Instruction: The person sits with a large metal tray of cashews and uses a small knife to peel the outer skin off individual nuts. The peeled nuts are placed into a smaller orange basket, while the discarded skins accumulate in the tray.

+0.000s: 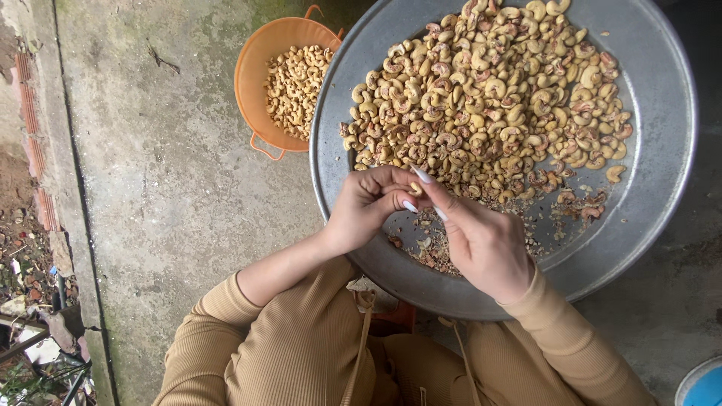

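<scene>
Where both hands meet over the near rim of the large round grey metal tray (662, 98), a single small pale curved cashew kernel (416, 189) is pinched between them. Left hand (366, 207): fingers curled closed around the kernel, steadying it from the left. Right hand (481, 240): thumb and forefinger, with long pale nails, closed on the same kernel from the right, a grip that suits picking at its skin. Kernel: mostly hidden by the fingertips; its long axis appears to run roughly left to right across the view, though which end points where cannot be told. Hands sit directly above a scatter of brown skin flakes and fragments (436, 252) on the tray's bare lower part, so that loose bits drop into the tray rather than onto the floor. Heap of cashew kernels, pale with reddish-brown skin patches (489, 98): piled on the far half of the tray, within reach. Orange round plastic basket with handles (252, 71): partly tucked under the tray's left edge on the grey concrete floor (165, 188), holding cleaner pale kernels (295, 86), apart from the heap. Tan ribbed sleeves (556, 338) cover the arms.
</scene>
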